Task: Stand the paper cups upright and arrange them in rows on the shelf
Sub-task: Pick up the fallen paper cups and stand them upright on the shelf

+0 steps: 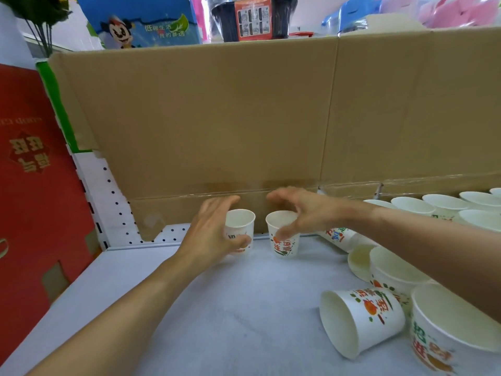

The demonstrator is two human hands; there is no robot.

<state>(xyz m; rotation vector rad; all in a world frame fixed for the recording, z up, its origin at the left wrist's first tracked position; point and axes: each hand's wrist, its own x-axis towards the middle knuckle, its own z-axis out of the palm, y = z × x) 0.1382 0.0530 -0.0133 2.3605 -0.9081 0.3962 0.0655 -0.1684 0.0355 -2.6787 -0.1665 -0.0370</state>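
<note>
While both hands sit at the back of the shelf, look at the grips: the left hand (214, 234) is curled round the left upright cup (242, 229), thumb on the near wall and fingers spread behind it, a loose cradle rather than a squeeze. The right hand (301, 210) arches over the right upright cup (283, 233), thumb on the printed front, fingers fanned wide above and behind the rim; whether those fingers touch the cup, I cannot tell.

Both cups stand mouth-up, near each other but apart, just in front of the cardboard sheet (217, 118) that walls off the back. That reads as the start of a rear row, set against the backing so later rows can fill forward.

Out to the right, more upright cups (444, 203) are lined along the same cardboard edge. Nearer the camera the work remains: a tipped cup (360, 318) lies on its side, mouth toward the left, with another fallen cup (339, 237) behind the right forearm and several more crowded at the right edge. The pale shelf surface (230, 308) in the middle is bare, and a red box (35, 158) bounds the left side.
</note>
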